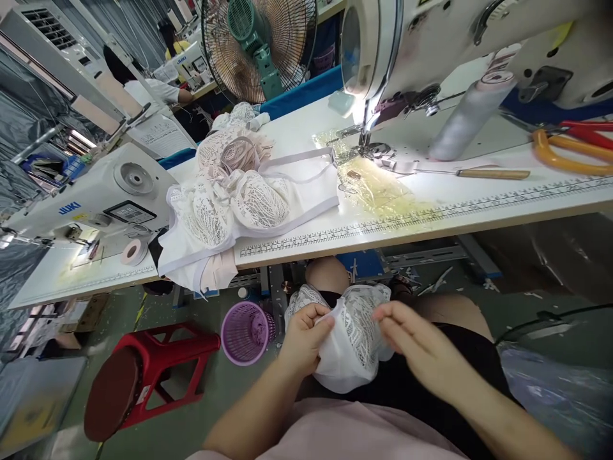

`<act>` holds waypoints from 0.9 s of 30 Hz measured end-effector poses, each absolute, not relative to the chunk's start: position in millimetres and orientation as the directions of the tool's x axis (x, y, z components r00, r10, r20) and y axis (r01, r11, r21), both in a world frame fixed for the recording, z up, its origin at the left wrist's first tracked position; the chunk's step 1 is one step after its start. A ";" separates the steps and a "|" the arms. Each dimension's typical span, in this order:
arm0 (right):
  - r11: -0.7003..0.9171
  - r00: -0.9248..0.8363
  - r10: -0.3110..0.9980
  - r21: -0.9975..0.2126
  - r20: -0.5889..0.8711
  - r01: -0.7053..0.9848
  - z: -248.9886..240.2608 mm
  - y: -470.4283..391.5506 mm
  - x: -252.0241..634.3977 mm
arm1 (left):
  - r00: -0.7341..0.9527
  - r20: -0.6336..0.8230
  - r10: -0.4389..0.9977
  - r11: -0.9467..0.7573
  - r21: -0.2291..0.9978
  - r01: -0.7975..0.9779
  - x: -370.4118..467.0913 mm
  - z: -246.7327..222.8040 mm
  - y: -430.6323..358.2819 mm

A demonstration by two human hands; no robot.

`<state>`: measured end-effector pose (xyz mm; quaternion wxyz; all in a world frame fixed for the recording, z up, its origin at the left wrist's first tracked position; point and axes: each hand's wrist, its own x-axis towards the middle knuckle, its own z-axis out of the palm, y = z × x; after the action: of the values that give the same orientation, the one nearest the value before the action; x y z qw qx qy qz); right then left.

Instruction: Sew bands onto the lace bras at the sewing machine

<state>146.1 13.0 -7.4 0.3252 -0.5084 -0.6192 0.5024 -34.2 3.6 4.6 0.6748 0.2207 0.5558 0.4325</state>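
A white lace bra (357,329) lies over my lap, below the table edge. My left hand (304,335) pinches its white fabric edge between thumb and fingers. On the other side, my right hand (407,332) is at the lace cup's edge with thumb and fingers pressed together; what is between the fingertips is too small to make out. Another white lace bra (258,201) lies on the table with its band stretched towards the sewing machine (378,57). Behind it is a heap of beige lace bras (234,150).
Scissors (569,150), a wooden-handled tool (493,174) and a grey thread cone (472,115) lie or stand right of the needle. A second machine (115,185) stands left, with a red stool (163,364) and purple basket (245,335) below. Beyond the fan (261,45) sits another person.
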 end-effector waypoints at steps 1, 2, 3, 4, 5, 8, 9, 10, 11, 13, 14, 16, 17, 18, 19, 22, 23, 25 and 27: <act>-0.020 -0.344 0.931 -0.959 -0.120 0.281 -4.4 7.2 137.0 | 0.005 -0.555 0.832 0.525 0.784 -0.332 -34.3 3.4 2.6; -0.016 -0.406 0.905 -0.966 -0.123 0.258 -2.8 2.7 129.8 | -0.001 -0.553 0.833 0.523 0.788 -0.324 -34.6 1.9 1.3; -0.015 -0.462 0.878 -0.972 -0.125 0.235 -2.7 -0.6 124.5 | -0.008 -0.551 0.834 0.520 0.792 -0.319 -34.8 0.2 -0.1; -0.022 -0.499 0.858 -0.978 -0.126 0.210 -3.7 -2.8 120.9 | -0.015 -0.548 0.836 0.516 0.796 -0.316 -35.2 -1.6 -1.7; -0.038 -0.521 0.844 -0.982 -0.130 0.184 -5.5 -4.1 118.8 | -0.022 -0.544 0.839 0.511 0.800 -0.316 -35.6 -3.5 -3.3; -0.103 -0.522 0.835 -0.981 -0.176 0.167 -11.3 -4.7 118.3 | -0.046 -0.526 0.850 0.488 0.816 -0.311 -36.7 -8.2 -7.7; -0.111 -0.509 0.840 -0.977 -0.189 0.180 -12.4 -4.3 119.0 | -0.053 -0.521 0.852 0.483 0.821 -0.303 -37.0 -9.2 -8.9; -0.108 -0.497 0.846 -0.974 -0.194 0.197 -13.0 -3.8 119.9 | -0.061 -0.519 0.853 0.481 0.825 -0.297 -37.0 -9.9 -9.8; -0.091 -0.486 0.854 -0.973 -0.186 0.213 -13.2 -3.3 120.7 | -0.068 -0.520 0.852 0.481 0.826 -0.294 -36.8 -10.4 -10.5; -0.042 -0.470 0.870 -0.973 -0.147 0.226 -13.4 -2.5 121.8 | -0.069 -0.532 0.844 0.491 0.818 -0.301 -36.0 -10.9 -11.4; -0.022 -0.464 0.876 -0.973 -0.130 0.231 -13.9 -2.4 122.1 | -0.063 -0.540 0.839 0.498 0.810 -0.309 -35.5 -11.0 -11.8; -0.001 -0.465 0.877 -0.967 -0.124 0.255 -15.9 -2.6 122.0 | -0.041 -0.552 0.833 0.514 0.799 -0.311 -34.7 -11.5 -12.7; -0.002 -0.466 0.875 -0.962 -0.134 0.272 -17.4 -3.0 121.7 | -0.028 -0.554 0.832 0.521 0.798 -0.302 -34.6 -11.8 -13.3; -0.006 -0.466 0.872 -0.957 -0.147 0.290 -19.2 -3.4 121.3 | -0.017 -0.553 0.833 0.526 0.800 -0.288 -34.6 -12.3 -13.8; -0.008 -0.464 0.872 -0.952 -0.157 0.306 -21.2 -3.9 120.8 | -0.010 -0.551 0.835 0.528 0.805 -0.271 -34.9 -12.8 -14.4; -0.019 -0.442 0.880 -0.943 -0.174 0.333 -26.6 -4.9 119.4 | 0.003 -0.544 0.839 0.531 0.818 -0.222 -36.3 -13.5 -15.5; -0.024 -0.437 0.881 -0.941 -0.180 0.339 -28.0 -5.0 119.0 | 0.005 -0.543 0.840 0.532 0.821 -0.210 -36.7 -13.4 -15.6; -0.029 -0.434 0.881 -0.937 -0.188 0.348 -29.6 -4.8 118.6 | 0.002 -0.542 0.840 0.532 0.825 -0.190 -37.0 -12.6 -15.6; -0.026 -0.439 0.878 -0.934 -0.191 0.356 -29.7 -4.1 118.5 | -0.007 -0.541 0.841 0.533 0.830 -0.168 -37.0 -11.7 -15.4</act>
<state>118.5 -4.1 -29.7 0.2421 -0.4713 -0.6546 0.5392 -37.0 -15.4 -11.7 0.6450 0.2842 0.5919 0.3911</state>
